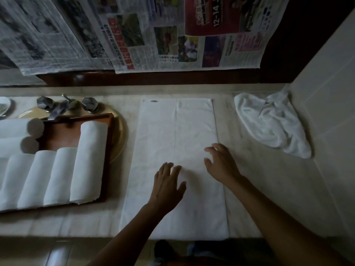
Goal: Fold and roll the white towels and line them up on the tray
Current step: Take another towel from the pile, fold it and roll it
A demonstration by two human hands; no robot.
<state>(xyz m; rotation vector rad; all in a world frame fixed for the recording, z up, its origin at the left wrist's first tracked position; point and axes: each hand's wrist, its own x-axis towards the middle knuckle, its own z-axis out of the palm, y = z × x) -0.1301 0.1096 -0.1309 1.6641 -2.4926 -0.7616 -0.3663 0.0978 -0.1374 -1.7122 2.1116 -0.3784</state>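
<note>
A white towel lies flat on the marble counter, folded lengthwise into a long strip with a crease down its middle. My left hand rests flat on its near middle, fingers spread. Over the strip's right edge is my right hand, fingers straight and spread. A wooden tray sits at the left over the sink and holds several rolled white towels side by side. A crumpled white towel lies at the far right of the counter.
A chrome faucet with two knobs stands behind the tray. Newspaper sheets hang over the wall behind the counter. A pale tiled wall closes the right side. The counter's front edge runs near the bottom of the view.
</note>
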